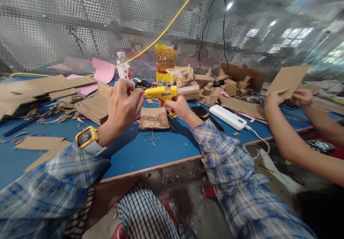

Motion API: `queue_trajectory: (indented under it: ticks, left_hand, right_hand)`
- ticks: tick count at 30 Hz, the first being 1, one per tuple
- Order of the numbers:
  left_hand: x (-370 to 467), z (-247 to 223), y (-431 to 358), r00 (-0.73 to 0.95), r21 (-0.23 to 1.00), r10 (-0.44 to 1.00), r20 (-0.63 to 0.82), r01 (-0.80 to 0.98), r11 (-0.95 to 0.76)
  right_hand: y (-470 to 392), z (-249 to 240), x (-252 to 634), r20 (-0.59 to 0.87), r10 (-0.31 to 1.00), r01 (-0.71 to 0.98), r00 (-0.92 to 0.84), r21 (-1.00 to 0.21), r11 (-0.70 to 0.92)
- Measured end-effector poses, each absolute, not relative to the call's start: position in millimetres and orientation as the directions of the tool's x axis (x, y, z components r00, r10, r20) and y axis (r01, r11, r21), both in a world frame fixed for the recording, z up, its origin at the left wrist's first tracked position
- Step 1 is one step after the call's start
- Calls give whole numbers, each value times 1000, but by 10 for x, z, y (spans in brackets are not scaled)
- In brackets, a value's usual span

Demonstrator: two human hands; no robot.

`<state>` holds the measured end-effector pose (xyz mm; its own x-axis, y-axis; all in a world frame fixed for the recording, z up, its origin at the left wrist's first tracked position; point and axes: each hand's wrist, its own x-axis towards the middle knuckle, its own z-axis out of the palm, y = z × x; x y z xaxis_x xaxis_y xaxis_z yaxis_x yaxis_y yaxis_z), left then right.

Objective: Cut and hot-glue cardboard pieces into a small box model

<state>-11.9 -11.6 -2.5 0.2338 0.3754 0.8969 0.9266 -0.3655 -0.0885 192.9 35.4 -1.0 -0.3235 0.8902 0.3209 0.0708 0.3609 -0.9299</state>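
My right hand (pixel 178 105) is wrapped round the handle of a yellow glue gun (pixel 160 92), whose nozzle points left. A pale glue stick (pixel 186 89) sticks out of its back end. My left hand (pixel 122 103) is raised at the nozzle, thumb and forefinger pinched together; whatever lies between the fingertips is too small to make out. Below the gun, a small brown cardboard piece (pixel 154 118) with a rough, torn surface lies flat on the blue table (pixel 150 149).
Cardboard sheets and scraps (pixel 40 143) lie at the left. A bottle (pixel 123 67) and yellow bag (pixel 166 61) stand behind. A white power bank (pixel 228 117) and black phone (pixel 200 113) are at the right. Another person's hands hold cardboard (pixel 288 77) at far right.
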Motion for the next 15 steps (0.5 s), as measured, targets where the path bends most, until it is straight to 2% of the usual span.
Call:
queue_trajectory:
  ticks: [7,12,15]
  left_hand:
    - [-100,-17,-143,200,-21,418,886,919,-394]
    - [-103,-34,-157,236,-55,432,871,918,-392]
    - [-100,-56,-141,253,-60,437,863,910,-409]
  right_hand:
    - [379,-5,1945,310,892,-59,-329,-949,308]
    - [428,-2,1973,335,878,-184,-342,-940,287]
    - [428,19,1985,315,889,-186,-331,-946,266]
